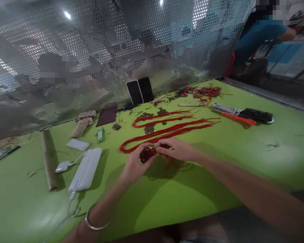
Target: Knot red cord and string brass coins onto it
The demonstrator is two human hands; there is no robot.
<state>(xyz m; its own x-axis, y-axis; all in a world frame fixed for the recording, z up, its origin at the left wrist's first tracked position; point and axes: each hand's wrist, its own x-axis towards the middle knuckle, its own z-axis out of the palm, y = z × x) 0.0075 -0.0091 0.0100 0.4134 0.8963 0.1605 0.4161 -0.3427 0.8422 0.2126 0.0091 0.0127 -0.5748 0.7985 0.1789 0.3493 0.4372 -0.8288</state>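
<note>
My left hand [135, 163] and my right hand [176, 150] meet over the green table [243, 162], fingers pinched together on a small dark red knotted piece [146, 154] with red cord trailing from it. A silver bangle sits on my left wrist. Just beyond the hands lie long loops of red cord [167, 130] with dark round coins [149, 128] among them.
A white power bank [85, 169] with cable lies at the left, beside a bamboo stick [48, 158]. Two phones [140, 91] lean on the perforated metal screen. Scissors and a comb-like tool [245, 114] lie at the right. A person in blue sits at the far right.
</note>
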